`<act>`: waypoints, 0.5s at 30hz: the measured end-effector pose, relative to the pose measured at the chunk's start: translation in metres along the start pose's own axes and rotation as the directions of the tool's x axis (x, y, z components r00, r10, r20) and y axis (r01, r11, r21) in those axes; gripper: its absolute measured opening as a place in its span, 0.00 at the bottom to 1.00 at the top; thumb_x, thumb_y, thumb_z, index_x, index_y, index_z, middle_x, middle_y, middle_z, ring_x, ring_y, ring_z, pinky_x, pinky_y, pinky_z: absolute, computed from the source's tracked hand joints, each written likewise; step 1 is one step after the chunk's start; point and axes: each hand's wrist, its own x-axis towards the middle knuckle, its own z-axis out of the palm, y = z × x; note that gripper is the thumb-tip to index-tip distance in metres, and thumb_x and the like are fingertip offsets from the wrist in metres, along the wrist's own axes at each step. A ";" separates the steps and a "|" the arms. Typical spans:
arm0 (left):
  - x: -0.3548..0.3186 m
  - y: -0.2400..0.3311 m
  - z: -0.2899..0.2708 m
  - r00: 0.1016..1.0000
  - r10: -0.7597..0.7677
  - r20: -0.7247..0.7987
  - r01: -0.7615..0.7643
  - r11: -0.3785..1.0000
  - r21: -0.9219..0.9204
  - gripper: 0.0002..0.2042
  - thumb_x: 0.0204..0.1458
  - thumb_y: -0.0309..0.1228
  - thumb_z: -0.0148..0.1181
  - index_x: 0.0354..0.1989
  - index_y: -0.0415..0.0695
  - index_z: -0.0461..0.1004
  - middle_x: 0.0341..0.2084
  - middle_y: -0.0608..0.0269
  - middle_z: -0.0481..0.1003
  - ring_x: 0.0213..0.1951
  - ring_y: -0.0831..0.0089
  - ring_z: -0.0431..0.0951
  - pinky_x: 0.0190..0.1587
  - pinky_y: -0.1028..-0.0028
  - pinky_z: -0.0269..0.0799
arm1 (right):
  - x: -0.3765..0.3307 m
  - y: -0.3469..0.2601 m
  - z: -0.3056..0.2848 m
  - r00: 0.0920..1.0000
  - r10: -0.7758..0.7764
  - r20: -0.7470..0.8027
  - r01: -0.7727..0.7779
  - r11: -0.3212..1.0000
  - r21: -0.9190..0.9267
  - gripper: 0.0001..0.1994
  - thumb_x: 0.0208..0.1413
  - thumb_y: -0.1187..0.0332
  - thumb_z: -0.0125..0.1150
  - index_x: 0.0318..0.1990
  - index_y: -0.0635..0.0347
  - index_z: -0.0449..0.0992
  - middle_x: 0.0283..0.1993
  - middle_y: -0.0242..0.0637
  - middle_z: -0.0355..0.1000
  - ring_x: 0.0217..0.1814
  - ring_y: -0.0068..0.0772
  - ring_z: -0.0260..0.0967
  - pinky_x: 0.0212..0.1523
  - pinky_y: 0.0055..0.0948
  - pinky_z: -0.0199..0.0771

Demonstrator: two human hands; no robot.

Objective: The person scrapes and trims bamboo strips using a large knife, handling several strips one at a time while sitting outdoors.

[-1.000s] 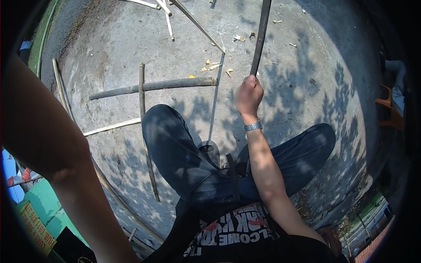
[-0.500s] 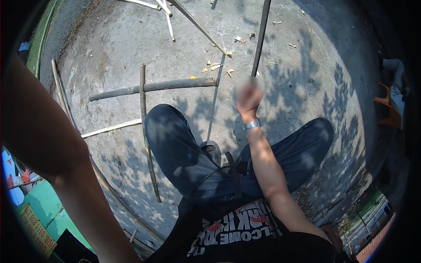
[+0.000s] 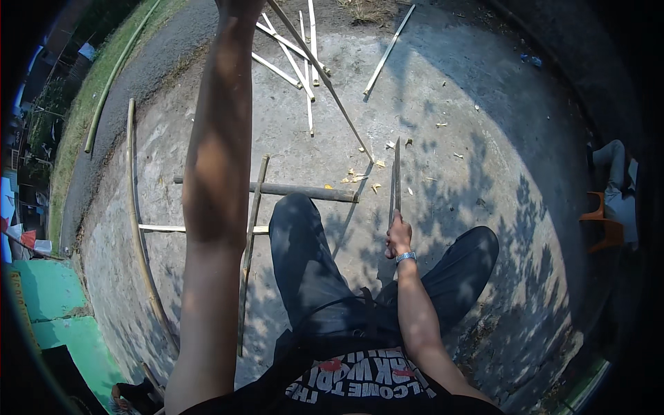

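Note:
My right hand point(image 3: 398, 236), with a metal watch on its wrist, grips the handle of a machete point(image 3: 397, 178). The long narrow blade points away from me over the concrete. My left arm reaches far forward, and my left hand point(image 3: 239, 5) is mostly cut off by the top edge. Right beside it a long bamboo strip point(image 3: 335, 100) leaves the picture, tilted up and held at that end; the fingers are out of view. The strip's lower end meets the ground near pale shavings point(image 3: 356, 178), left of the machete's tip.
A dark bamboo pole point(image 3: 304, 191) lies across a thinner stick point(image 3: 254, 207) by my left knee. Several pale split strips point(image 3: 297, 62) lie ahead, and another strip point(image 3: 389, 52) farther right. A long bamboo pole point(image 3: 135, 200) lies at left. An orange chair point(image 3: 600, 232) stands at right.
The view has tilted forward, showing more ground ahead. My left arm has swung into the middle left of the picture. The machete has dropped lower, its whole blade now in view.

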 end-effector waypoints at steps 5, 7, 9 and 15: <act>-0.175 -0.105 -0.063 0.890 -0.376 0.259 0.365 0.927 0.091 0.18 0.73 0.42 0.43 0.52 0.38 0.71 0.36 0.55 0.82 0.35 0.71 0.81 0.40 0.72 0.75 | -0.015 -0.028 0.004 0.999 0.014 -0.034 -0.008 0.983 0.182 0.29 0.62 0.37 0.52 0.24 0.56 0.65 0.15 0.30 0.59 0.11 0.28 0.58 0.13 0.34 0.62; -0.208 -0.132 -0.082 0.885 -0.408 0.227 0.395 0.913 0.103 0.19 0.73 0.43 0.42 0.51 0.38 0.71 0.38 0.55 0.82 0.34 0.71 0.82 0.39 0.72 0.75 | -0.005 -0.020 0.005 0.999 -0.035 -0.017 0.038 0.974 0.222 0.29 0.61 0.38 0.53 0.25 0.56 0.64 0.15 0.30 0.59 0.11 0.29 0.57 0.13 0.34 0.62; -0.226 -0.137 -0.097 0.887 -0.427 0.174 0.412 0.904 0.117 0.19 0.73 0.42 0.44 0.49 0.36 0.72 0.37 0.55 0.83 0.33 0.71 0.83 0.36 0.70 0.77 | -0.001 -0.011 0.000 1.000 0.020 -0.010 -0.017 0.968 0.251 0.29 0.61 0.37 0.53 0.25 0.56 0.64 0.15 0.31 0.58 0.11 0.29 0.57 0.14 0.35 0.62; -0.222 -0.159 -0.174 0.819 -0.561 0.120 0.563 0.826 0.025 0.19 0.73 0.42 0.42 0.53 0.37 0.69 0.51 0.49 0.77 0.42 0.60 0.85 0.42 0.67 0.80 | -0.003 0.003 0.001 0.993 0.119 -0.010 -0.115 0.973 0.198 0.29 0.62 0.37 0.52 0.25 0.54 0.63 0.16 0.31 0.58 0.12 0.28 0.58 0.15 0.34 0.63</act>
